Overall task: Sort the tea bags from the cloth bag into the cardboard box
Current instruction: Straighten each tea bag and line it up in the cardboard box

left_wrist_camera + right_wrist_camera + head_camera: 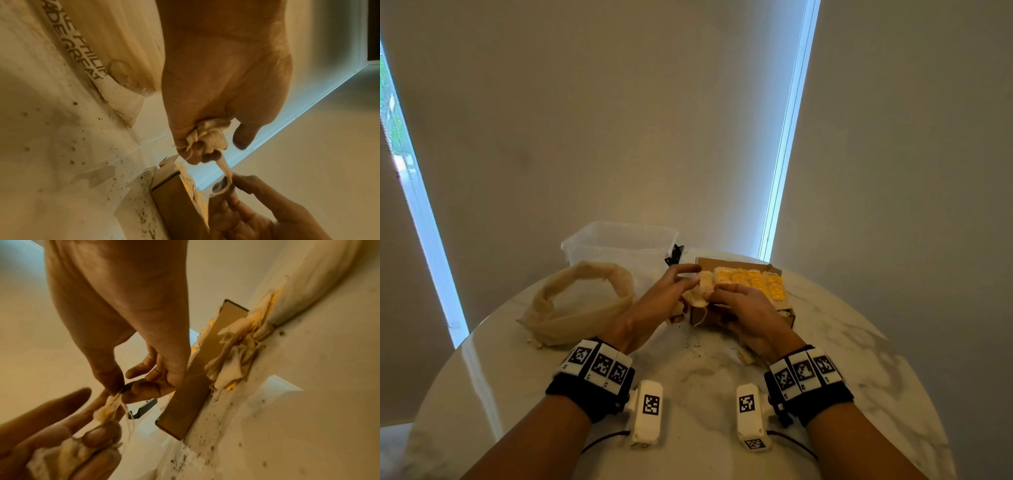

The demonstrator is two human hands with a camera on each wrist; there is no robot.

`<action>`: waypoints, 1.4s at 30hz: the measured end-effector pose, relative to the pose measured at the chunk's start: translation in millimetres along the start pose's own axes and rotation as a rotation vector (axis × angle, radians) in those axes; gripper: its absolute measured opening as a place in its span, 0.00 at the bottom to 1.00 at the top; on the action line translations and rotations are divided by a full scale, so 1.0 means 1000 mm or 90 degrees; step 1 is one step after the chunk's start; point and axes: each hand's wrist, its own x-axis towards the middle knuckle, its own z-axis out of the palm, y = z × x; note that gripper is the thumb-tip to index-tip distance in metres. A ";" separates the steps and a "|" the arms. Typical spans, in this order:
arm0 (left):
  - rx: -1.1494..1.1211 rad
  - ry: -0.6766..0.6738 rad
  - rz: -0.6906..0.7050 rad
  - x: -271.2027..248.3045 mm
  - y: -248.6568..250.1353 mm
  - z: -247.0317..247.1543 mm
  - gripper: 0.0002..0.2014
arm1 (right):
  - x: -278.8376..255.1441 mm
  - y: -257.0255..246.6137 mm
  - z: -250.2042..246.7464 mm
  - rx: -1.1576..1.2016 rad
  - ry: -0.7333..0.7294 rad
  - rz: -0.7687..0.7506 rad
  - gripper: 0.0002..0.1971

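Note:
The cardboard box [743, 308] stands mid-table, its top layer filled with several tea bags with yellow tags [753, 282]. My left hand [693, 279] is at the box's left end and grips a crumpled bunch of tea bags [207, 136] in its curled fingers. My right hand [121, 391] pinches one tea bag [111, 407] between thumb and forefinger, and it stretches across to the left hand's fingers. The beige cloth bag [582, 301] lies open and slumped to the left. More tea bags [236, 356] spill over the box's near side.
A clear plastic tub [619, 246] stands behind the cloth bag. A black object [674, 255] lies between the tub and the box. Loose tea crumbs [695, 342] speckle the round marble table [859, 359]. One tea bag [744, 356] lies under my right wrist.

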 end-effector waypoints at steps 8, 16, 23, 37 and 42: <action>0.244 -0.004 0.169 0.006 -0.010 -0.014 0.13 | 0.001 -0.004 -0.008 0.092 0.018 -0.004 0.08; 0.143 0.055 0.104 0.006 -0.012 -0.017 0.14 | 0.002 -0.006 -0.007 0.069 0.006 -0.068 0.14; 0.077 0.031 0.023 0.008 -0.014 -0.017 0.11 | -0.003 -0.001 -0.007 -0.060 -0.011 -0.151 0.15; 0.049 0.067 0.038 0.015 -0.019 -0.019 0.11 | 0.001 0.003 -0.004 -0.099 0.032 -0.220 0.12; 0.040 0.052 0.019 0.014 -0.020 -0.019 0.10 | 0.000 0.003 -0.006 -0.132 -0.012 -0.208 0.08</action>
